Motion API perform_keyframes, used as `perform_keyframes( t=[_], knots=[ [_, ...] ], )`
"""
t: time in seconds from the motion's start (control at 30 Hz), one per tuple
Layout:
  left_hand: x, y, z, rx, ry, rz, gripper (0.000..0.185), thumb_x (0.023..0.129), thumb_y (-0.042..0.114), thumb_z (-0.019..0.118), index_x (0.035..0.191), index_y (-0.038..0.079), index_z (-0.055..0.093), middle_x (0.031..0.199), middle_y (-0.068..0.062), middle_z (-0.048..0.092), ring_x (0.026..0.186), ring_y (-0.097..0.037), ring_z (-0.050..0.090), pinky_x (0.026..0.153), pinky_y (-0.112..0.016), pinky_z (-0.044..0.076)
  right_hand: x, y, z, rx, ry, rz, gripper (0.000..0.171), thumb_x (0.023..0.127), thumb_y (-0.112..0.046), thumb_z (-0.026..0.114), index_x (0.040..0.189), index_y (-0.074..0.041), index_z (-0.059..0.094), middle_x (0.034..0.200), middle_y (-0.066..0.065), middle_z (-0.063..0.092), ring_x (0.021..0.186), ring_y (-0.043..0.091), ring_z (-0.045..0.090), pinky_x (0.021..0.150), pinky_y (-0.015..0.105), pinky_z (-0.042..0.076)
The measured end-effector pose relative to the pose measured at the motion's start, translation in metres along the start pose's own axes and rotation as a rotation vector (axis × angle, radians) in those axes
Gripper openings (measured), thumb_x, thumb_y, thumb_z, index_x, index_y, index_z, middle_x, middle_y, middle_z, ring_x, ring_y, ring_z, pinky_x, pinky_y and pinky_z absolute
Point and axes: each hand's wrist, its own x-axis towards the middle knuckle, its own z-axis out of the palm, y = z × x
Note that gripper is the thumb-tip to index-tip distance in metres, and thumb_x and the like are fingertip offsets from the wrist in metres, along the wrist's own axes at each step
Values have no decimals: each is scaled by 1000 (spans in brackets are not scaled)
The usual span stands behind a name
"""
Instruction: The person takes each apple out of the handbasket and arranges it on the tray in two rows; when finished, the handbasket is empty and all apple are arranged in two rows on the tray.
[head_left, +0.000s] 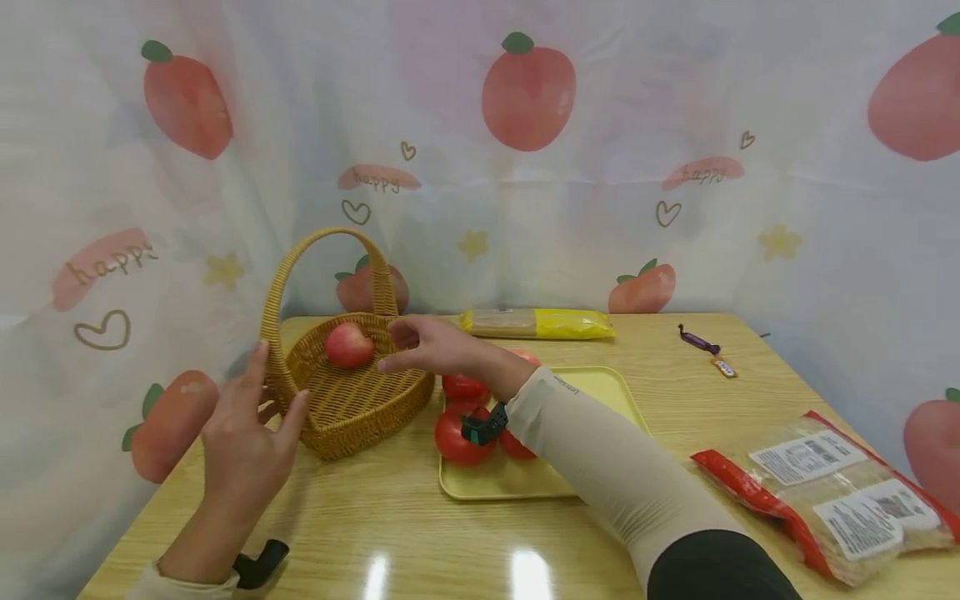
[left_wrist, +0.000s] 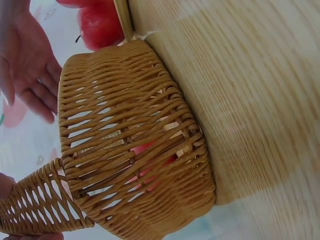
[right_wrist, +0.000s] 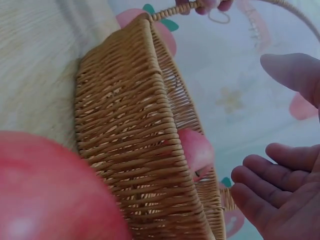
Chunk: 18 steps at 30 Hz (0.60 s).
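Note:
A brown wicker basket [head_left: 382, 421] stands on the left of the table, its tall arched handle [head_left: 276, 292] upright. One pink-red apple [head_left: 349, 345] lies inside it, near the far side. My left hand [head_left: 251, 433] holds the handle low on its near left side; the left wrist view shows the handle [left_wrist: 42, 202] between thumb and fingers. Over the basket's right rim reaches my right hand [head_left: 438, 346], palm toward the basket, fingers relaxed and apart from the thumb. The right wrist view shows that palm [right_wrist: 285, 200] with nothing in it.
Under my right forearm is a yellow tray [head_left: 607, 392] with several red fruits [head_left: 461, 437]. A long yellow-ended packet [head_left: 536, 323] lies along the back. Two small wrapped candies, one purple [head_left: 699, 339], one orange [head_left: 724, 367], and a red-edged bag [head_left: 825, 492] lie to the right.

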Motion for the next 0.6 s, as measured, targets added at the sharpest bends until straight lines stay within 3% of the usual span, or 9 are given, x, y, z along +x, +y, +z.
perform_keyframes(
  t=[0.37, 0.6],
  knots=[
    [2, 0, -1, -9, 11, 21, 89, 77, 0, 85, 156, 8, 46, 103, -29, 63, 85, -43, 69, 86, 9, 31, 39, -3, 5, -65, 26, 35, 76, 89, -48, 78, 149, -9, 54, 144, 6, 61, 132, 18, 58, 110, 32, 50],
    [0, 1, 1, -20, -11, -1, 89, 79, -1, 84, 158, 9, 44, 106, -31, 61, 87, -43, 69, 87, 8, 32, 55, 1, 8, -7, 27, 51, 70, 91, -43, 77, 144, -3, 57, 141, 13, 61, 123, 19, 59, 100, 32, 53]
  ],
)
